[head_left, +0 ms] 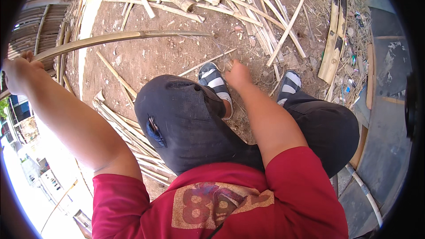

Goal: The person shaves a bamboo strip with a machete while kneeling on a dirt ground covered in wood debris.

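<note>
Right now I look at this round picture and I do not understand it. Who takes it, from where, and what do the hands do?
The picture comes from a wide camera worn on a person's head, looking down, so straight edges bend. There is no machine, only two bare hands. The left hand grips one end of a long bamboo strip that curves over the dirt ground. The right hand reaches down near the striped sandals; whether it holds something, I cannot tell. More bamboo strips lie scattered ahead and beside the left knee.
</note>
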`<state>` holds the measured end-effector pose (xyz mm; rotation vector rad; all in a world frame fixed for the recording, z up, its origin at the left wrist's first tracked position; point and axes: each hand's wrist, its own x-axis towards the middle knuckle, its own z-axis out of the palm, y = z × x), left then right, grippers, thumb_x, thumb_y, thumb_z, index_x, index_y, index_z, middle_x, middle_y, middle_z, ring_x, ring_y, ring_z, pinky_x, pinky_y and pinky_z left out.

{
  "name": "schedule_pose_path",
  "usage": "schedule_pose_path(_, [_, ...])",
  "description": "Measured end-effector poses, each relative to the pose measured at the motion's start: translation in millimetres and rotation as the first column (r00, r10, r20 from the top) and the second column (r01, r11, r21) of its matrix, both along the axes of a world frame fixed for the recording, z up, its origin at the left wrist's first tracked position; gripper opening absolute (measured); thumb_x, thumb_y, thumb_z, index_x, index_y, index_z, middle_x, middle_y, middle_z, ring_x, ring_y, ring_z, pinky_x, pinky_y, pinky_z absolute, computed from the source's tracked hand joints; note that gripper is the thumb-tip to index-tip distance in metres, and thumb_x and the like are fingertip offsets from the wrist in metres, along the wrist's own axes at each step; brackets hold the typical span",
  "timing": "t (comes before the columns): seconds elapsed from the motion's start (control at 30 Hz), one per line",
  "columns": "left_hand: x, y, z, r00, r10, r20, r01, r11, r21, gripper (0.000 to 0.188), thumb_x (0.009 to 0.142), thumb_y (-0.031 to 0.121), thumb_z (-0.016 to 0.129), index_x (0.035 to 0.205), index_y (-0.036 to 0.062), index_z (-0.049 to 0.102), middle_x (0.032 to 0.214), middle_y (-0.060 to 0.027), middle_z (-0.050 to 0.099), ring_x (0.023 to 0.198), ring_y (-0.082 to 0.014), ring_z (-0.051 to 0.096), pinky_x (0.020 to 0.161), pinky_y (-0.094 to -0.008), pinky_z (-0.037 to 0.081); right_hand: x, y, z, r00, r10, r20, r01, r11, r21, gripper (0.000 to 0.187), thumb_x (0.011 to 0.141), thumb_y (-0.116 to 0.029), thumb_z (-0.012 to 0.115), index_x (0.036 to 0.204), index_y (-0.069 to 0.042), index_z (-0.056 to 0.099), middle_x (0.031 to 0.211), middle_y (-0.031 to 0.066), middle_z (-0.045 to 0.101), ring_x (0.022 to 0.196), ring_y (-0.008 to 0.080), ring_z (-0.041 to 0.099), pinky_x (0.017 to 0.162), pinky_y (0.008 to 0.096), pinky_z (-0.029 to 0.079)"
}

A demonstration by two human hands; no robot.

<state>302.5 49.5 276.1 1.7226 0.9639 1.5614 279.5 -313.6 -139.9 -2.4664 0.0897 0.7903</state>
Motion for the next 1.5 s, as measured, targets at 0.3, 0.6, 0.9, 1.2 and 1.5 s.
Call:
schedule_pose_path(0.3, [-1.8,-6.0,2.1,1.0,0.003,-0.002,-0.003,1.0,0.002,0.059,0.108,0.041,0.043,0.107,-0.0177,0.055,0.095,-0.0247,0.071,0.051,-0.0182,0.058,0.032,-0.0286,0.027,9.3,-6.1,10.3,0.973,-0.2,0.118,0.163,0.951,0.264,0.042,0.083,-0.022,0.071,0.12,-0.003,0.064,0.103,0.0256,0.072,0.103,0.0418,0.069,0.09,0.0495,0.054])
schedule_pose_path(0.6, [-0.2,-12.2,2.4,1.0,-0.004,-0.01,0.004,0.999,-0.031,0.063,0.106,0.045,0.048,0.108,-0.0181,0.053,0.095,-0.0252,0.071,0.048,-0.0167,0.053,0.033,-0.0286,0.023,-13.2,-14.5,-13.5,1.0,0.011,-0.004,-0.011,0.999,-0.047,0.044,0.083,-0.019,0.069,0.124,-0.004,0.062,0.105,0.0257,0.072,0.106,0.0429,0.068,0.092,0.049,0.054])
schedule_pose_path(0.9, [-0.4,-23.0,3.3,1.0,-0.005,-0.005,0.005,0.999,-0.032,0.064,0.107,0.046,0.047,0.11,-0.0177,0.052,0.091,-0.0228,0.072,0.045,-0.015,0.049,0.034,-0.0276,0.022,7.5,-8.8,8.6,0.971,-0.173,0.166,0.118,0.948,0.294,0.038,0.081,-0.02,0.07,0.114,-0.003,0.067,0.096,0.0248,0.072,0.094,0.042,0.07,0.083,0.0489,0.054])
schedule_pose_path(1.2, [-5.6,43.6,3.3,0.998,-0.039,0.042,0.039,0.999,0.011,0.055,0.108,0.039,0.044,0.114,-0.0153,0.05,0.095,-0.0219,0.07,0.069,-0.0216,0.069,0.034,-0.0277,0.03,4.4,0.2,-18.9,0.989,-0.047,0.142,0.028,0.991,0.133,0.047,0.081,-0.022,0.072,0.122,-0.002,0.065,0.106,0.0249,0.072,0.1,0.0439,0.069,0.088,0.0496,0.055])
schedule_pose_path(1.5, [-10.4,-4.5,-3.0,0.999,-0.051,0.013,0.051,0.999,-0.008,0.048,0.107,0.032,0.046,0.124,-0.0136,0.048,0.097,-0.0257,0.07,0.057,-0.0184,0.06,0.034,-0.0276,0.027,18.0,0.8,30.6,0.969,-0.181,0.167,0.133,0.955,0.266,0.043,0.08,-0.019,0.07,0.119,0.0,0.066,0.099,0.0252,0.073,0.097,0.0401,0.071,0.086,0.0477,0.055])
